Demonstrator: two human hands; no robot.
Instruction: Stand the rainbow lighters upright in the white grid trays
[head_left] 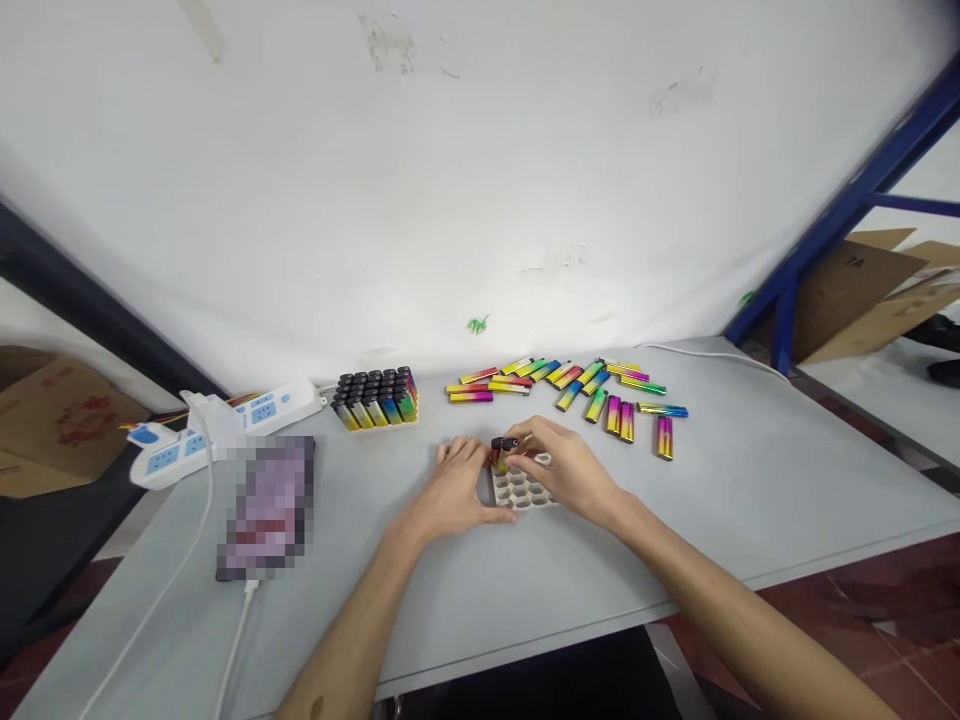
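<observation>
A white tray with rows of holes [517, 490] lies flat on the table in front of me. My left hand [457, 485] grips its left side, thumb along the front edge and fingers at the far corner. Between the fingertips of my right hand [566, 468] is a lighter [511, 444] with a black top, tilted over the tray's far left part. Right beside it, another black-topped lighter [496, 450] stands upright in the tray's far left corner. My right hand hides the tray's right side and part of the held lighter.
Loose metallic, multicoloured lighters [574, 375] lie scattered toward the wall and right. A second holder full of upright lighters [375, 398] stands back left. Further left are a power strip [225, 430], a phone [270, 505] and white cables [236, 640].
</observation>
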